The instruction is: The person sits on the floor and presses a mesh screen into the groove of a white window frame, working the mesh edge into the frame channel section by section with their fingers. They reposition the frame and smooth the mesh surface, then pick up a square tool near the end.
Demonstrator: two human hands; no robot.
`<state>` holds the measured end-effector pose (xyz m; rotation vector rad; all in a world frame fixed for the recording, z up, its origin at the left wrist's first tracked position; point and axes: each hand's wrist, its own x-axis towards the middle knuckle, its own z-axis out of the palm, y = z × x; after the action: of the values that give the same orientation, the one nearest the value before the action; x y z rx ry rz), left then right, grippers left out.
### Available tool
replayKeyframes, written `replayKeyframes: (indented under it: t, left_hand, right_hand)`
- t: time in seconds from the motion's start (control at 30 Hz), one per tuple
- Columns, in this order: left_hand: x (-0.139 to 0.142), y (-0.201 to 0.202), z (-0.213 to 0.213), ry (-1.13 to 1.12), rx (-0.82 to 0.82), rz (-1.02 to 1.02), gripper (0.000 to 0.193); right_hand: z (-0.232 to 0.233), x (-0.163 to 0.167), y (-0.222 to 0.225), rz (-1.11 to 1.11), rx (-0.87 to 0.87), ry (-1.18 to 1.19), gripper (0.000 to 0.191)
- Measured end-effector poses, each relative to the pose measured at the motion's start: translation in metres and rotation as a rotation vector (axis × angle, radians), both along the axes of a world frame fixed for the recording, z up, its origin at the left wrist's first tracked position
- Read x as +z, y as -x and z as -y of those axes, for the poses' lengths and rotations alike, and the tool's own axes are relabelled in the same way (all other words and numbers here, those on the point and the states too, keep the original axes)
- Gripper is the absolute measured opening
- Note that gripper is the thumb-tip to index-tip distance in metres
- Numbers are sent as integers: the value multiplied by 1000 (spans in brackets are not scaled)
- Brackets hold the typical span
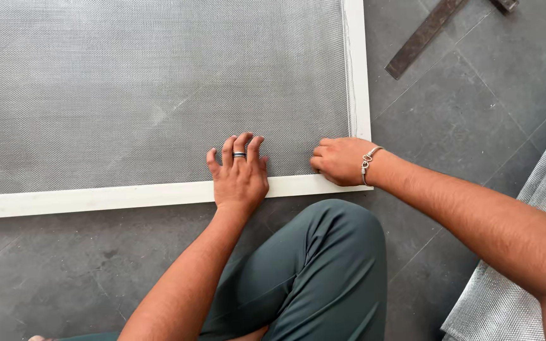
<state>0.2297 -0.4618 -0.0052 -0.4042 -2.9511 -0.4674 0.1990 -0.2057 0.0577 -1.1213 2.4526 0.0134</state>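
Grey wire mesh (pixel 146 88) stretches across a white frame (pixel 96 197) that lies flat on the dark tiled floor (pixel 462 107), filling the far left of the scene. The frame's near rail runs from the left edge to a corner at the right of centre, where it meets the upright right rail (pixel 356 63).

The left hand (pixel 240 175) lies flat, palm down, fingers spread a little and stretched out, grasping nothing. Its heel rests on the near rail and its fingertips press on the mesh just beyond it. A dark ring (pixel 239 155) sits on one finger.

The right hand (pixel 339 161) is just to the right, near the frame's corner, with its fingers curled in towards the palm and pressed down where the mesh meets the rail. Whether anything is pinched under those fingers cannot be told. A metal bracelet (pixel 368 163) circles the wrist.

A bent knee in dark green trousers (pixel 323 271) fills the near middle, between the two forearms. A flat metal bar (pixel 421 38) lies on the floor at the far right, well apart from the frame. More grey mesh (pixel 538 215), loosely folded, lies along the right edge, partly under the right forearm.
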Motion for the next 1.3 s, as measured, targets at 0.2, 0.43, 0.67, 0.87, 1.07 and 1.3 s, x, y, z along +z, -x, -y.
replayKeyframes:
  t: [0.2, 0.43, 0.67, 0.87, 1.07, 1.3]
  left_hand:
    - [3, 0, 0, 29, -7, 8, 47]
    - [6, 0, 0, 4, -5, 5, 48]
    - [5, 1, 1, 20, -15, 24, 51]
    - [5, 0, 1, 2, -6, 3, 50]
    - [4, 0, 1, 32, -7, 4, 51]
    - [5, 2, 1, 33, -14, 35, 52]
  right_hand:
    - [-4, -13, 0, -69, 25, 66, 12]
    - [-10, -19, -8, -113, -72, 173, 14]
    - [-6, -2, -2, 24, -33, 130, 15]
    - [5, 2, 11, 119, 13, 47, 12]
    - [5, -7, 9, 55, 71, 21, 14]
    - [2, -19, 17, -40, -39, 220, 14]
